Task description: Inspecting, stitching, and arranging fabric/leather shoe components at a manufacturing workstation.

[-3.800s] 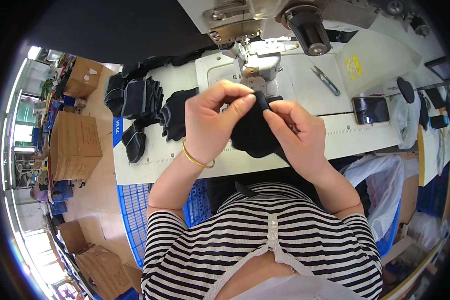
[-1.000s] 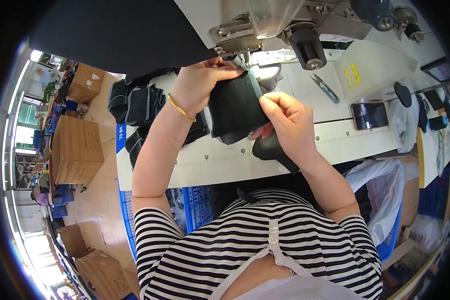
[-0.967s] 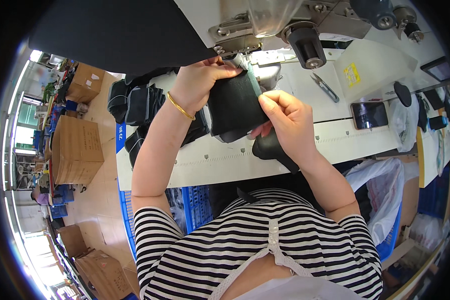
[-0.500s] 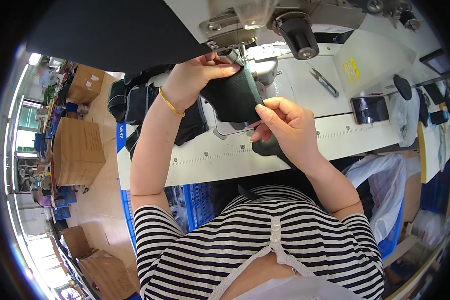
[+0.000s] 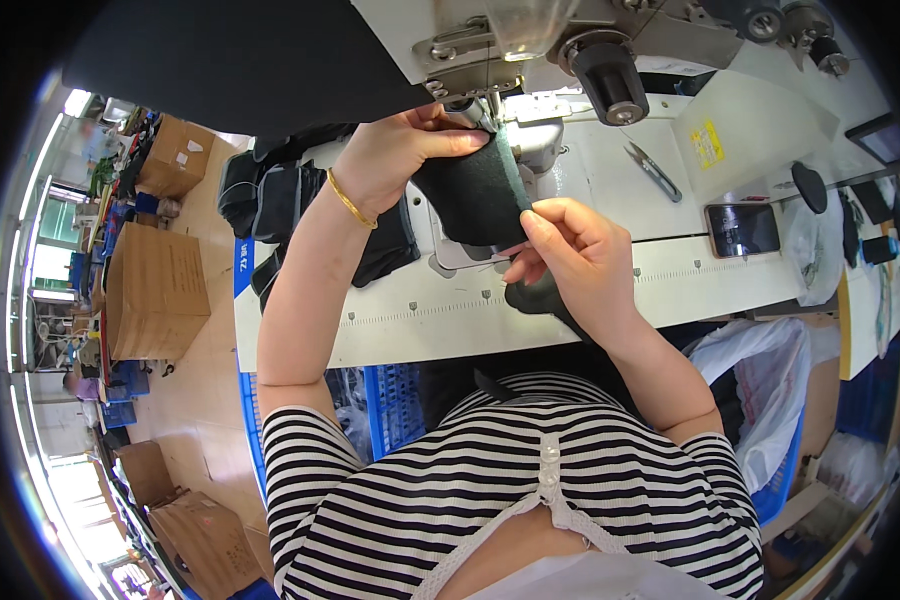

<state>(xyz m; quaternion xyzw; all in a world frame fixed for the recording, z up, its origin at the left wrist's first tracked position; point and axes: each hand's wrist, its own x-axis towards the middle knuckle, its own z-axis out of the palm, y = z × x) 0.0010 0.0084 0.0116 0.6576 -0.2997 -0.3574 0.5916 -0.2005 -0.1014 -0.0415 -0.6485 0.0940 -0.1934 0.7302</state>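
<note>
A dark green-black fabric piece [image 5: 475,200] runs from the needle area of a sewing machine [image 5: 485,80] toward me. Close beside the presser foot, my left hand [image 5: 395,155] pinches the fabric's upper left part between thumb and fingers. My right hand [image 5: 575,255] grips its right edge lower down, thumb on top. Below that hand, more dark cloth [image 5: 540,298] hangs over the table's front edge. The fingertips of my left hand are partly hidden behind the cloth and the machine.
Stacked dark fabric pieces [image 5: 380,250] lie left of the machine. Thread snips [image 5: 654,173] and a phone [image 5: 742,230] rest on the white table [image 5: 430,325] at right. Blue crates [image 5: 395,405] and a white plastic bag [image 5: 760,360] stand below. Cardboard boxes [image 5: 160,290] are on the left.
The view has shifted slightly, so the machine appears a little lower and to the right. Both hands keep their hold on the fabric, almost unmoved.
</note>
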